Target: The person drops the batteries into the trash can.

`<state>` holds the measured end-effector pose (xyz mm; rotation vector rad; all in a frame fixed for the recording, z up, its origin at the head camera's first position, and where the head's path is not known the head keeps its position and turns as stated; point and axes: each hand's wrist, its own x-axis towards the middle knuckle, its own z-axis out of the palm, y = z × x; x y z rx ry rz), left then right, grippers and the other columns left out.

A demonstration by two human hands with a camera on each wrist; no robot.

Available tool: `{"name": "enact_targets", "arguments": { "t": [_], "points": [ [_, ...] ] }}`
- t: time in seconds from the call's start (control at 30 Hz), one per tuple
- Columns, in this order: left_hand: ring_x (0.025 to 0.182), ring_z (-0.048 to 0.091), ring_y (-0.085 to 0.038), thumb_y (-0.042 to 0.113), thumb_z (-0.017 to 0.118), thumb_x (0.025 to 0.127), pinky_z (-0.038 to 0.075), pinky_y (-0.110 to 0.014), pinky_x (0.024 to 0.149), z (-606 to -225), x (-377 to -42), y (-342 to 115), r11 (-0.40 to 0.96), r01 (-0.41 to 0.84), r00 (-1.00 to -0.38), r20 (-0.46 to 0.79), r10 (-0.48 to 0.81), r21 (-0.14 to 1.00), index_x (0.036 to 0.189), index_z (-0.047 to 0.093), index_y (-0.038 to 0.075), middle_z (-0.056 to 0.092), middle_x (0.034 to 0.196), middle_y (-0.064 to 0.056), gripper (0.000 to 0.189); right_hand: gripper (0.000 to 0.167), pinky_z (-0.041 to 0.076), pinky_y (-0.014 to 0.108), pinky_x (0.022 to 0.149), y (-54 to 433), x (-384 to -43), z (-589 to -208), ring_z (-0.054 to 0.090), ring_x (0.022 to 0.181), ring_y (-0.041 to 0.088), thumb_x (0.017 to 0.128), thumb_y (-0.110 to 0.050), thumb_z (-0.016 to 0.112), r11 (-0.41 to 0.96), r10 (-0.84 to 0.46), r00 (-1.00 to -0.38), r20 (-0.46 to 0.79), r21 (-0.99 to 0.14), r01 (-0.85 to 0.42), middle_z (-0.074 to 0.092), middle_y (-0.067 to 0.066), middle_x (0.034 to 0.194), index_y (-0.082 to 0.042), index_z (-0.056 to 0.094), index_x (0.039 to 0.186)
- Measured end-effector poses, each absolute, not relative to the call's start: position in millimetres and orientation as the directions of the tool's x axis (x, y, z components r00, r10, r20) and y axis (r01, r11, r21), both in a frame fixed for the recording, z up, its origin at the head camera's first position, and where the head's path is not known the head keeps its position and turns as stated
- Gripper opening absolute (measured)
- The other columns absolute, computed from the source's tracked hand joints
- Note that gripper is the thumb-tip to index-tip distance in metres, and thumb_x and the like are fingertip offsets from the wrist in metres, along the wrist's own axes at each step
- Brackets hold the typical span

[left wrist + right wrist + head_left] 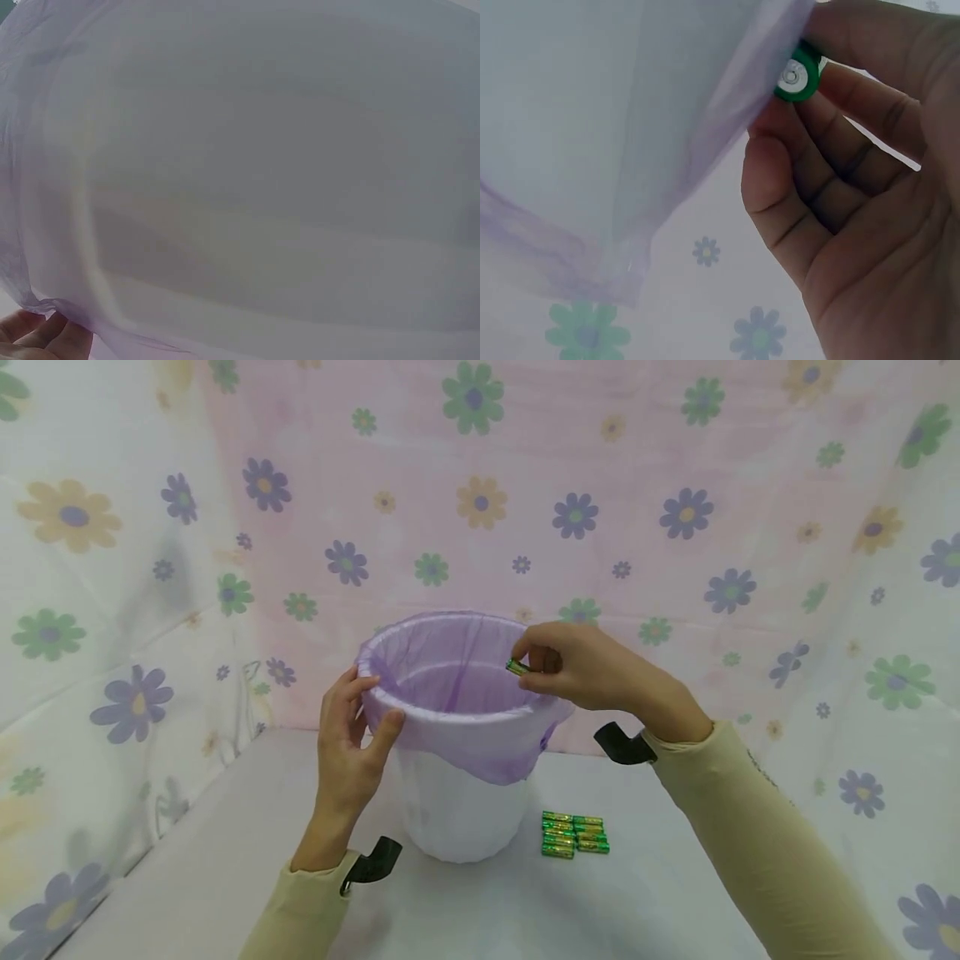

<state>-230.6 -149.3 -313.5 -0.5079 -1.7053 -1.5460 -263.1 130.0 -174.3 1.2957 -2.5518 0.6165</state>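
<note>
A white trash bin (465,818) stands upright, lined with a thin purple bag (480,760) folded over its rim. My left hand (352,760) grips the bin's rim at the left through the bag. In the left wrist view its fingers (67,339) press on the purple film. My right hand (585,668) pinches a green-and-gold battery (517,667) between thumb and fingertips over the right side of the bin's opening. One metal end of that battery (793,76) shows in the right wrist view. The bin's bottom inside is hidden.
Several more green batteries (558,839) lie in two columns on the white table (645,902), right of the bin. Flower-patterned cloth (525,460) closes off the back and both sides. A black strap piece (375,860) sticks out at each sleeve cuff.
</note>
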Motion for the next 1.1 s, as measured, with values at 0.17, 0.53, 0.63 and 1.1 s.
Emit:
{"name": "enact_targets", "arguments": {
  "t": [0.17, 0.53, 0.63, 1.1],
  "points": [
    [0.133, 0.038, -0.026, 0.001, 0.067, 0.085, 0.035, -0.036, 0.109, -313, -230, -149, 0.190, 0.725, -0.634, 0.749, -0.194, 0.662, 0.126, 0.053, 0.003, 0.034, 0.145, -0.007, 0.044, 0.017, 0.050, 0.030, 0.066, 111, -279, -173, 0.056, 0.073, 0.014, 0.086, -0.013, 0.071, 0.512, -0.731, -0.578, 0.363, -0.269, -0.816, 0.061, 0.000, 0.080, -0.010, 0.067, 0.102],
    [0.133, 0.038, -0.027, 0.003, 0.067, 0.085, 0.034, -0.036, 0.109, -315, -231, -149, 0.200, 0.723, -0.632, 0.750, -0.193, 0.661, 0.127, 0.052, 0.004, 0.034, 0.145, -0.007, 0.044, 0.012, 0.046, 0.029, 0.064, 85, -302, -183, 0.051, 0.069, 0.015, 0.086, -0.012, 0.069, 0.546, -0.734, -0.617, 0.283, -0.293, -0.785, 0.057, 0.001, 0.074, -0.012, 0.066, 0.098],
    [0.133, 0.038, -0.028, 0.001, 0.067, 0.085, 0.035, -0.036, 0.109, -314, -232, -148, 0.195, 0.728, -0.630, 0.753, -0.188, 0.658, 0.127, 0.052, 0.003, 0.033, 0.146, -0.008, 0.045, 0.013, 0.047, 0.029, 0.066, 82, -305, -186, 0.052, 0.070, 0.015, 0.086, -0.013, 0.069, 0.561, -0.730, -0.630, 0.264, -0.295, -0.774, 0.058, 0.000, 0.075, -0.012, 0.065, 0.098],
    [0.130, 0.040, -0.038, -0.004, 0.063, 0.084, 0.034, -0.046, 0.107, -291, -207, -139, 0.240, 0.699, -0.645, 0.739, -0.195, 0.673, 0.123, 0.047, -0.010, 0.031, 0.143, -0.025, 0.042, 0.012, 0.047, 0.028, 0.071, 68, -314, -199, 0.055, 0.075, 0.014, 0.084, -0.016, 0.070, 0.582, -0.742, -0.630, 0.228, -0.247, -0.775, 0.060, -0.002, 0.078, -0.013, 0.066, 0.095]
  ]
}}
